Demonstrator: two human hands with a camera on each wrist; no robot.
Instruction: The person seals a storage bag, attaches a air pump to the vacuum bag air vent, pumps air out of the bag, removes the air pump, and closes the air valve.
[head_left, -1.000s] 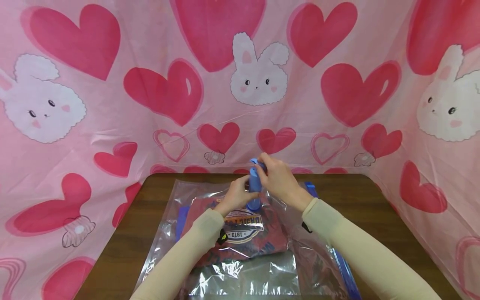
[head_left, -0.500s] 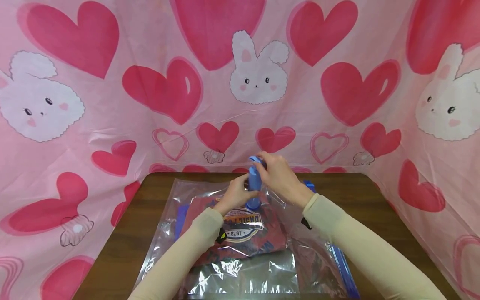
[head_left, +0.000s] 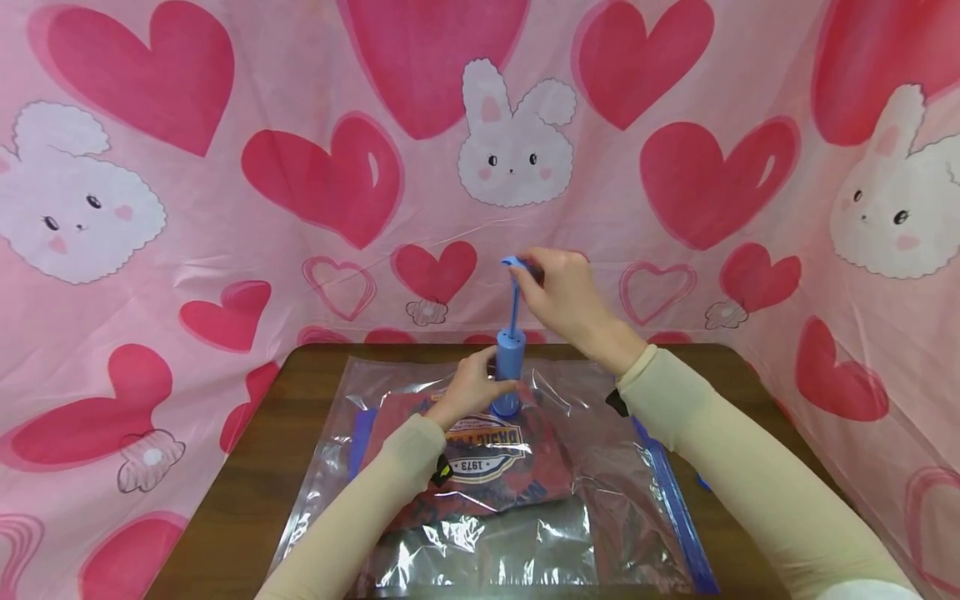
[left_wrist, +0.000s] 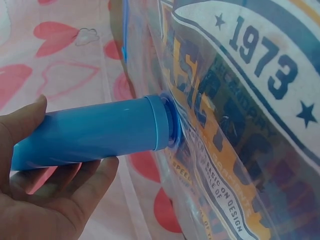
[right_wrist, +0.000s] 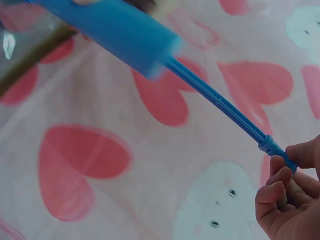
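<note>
A blue hand pump (head_left: 510, 357) stands upright on a clear plastic bag (head_left: 525, 550) that holds a folded red garment with printed lettering (head_left: 540, 483). My left hand (head_left: 471, 388) grips the pump's barrel; in the left wrist view its fingers and thumb curl round the blue barrel (left_wrist: 100, 131), whose base meets the bag's surface. My right hand (head_left: 564, 292) holds the pump's handle (head_left: 519, 263) well above the barrel, with the thin rod (head_left: 514, 308) drawn out between them. The right wrist view shows the fingers (right_wrist: 285, 200) pinching the handle at the rod's end (right_wrist: 220, 100).
The bag lies on a dark wooden table (head_left: 262, 433), with a blue strip (head_left: 686, 525) along its right side. A small blue piece (head_left: 703, 482) is partly visible beside my right forearm. A pink cloth with hearts and rabbits (head_left: 442, 192) hangs behind the table.
My right hand has risen with the pump's handle, and the rod now shows above the barrel. My left hand has stayed round the barrel.
</note>
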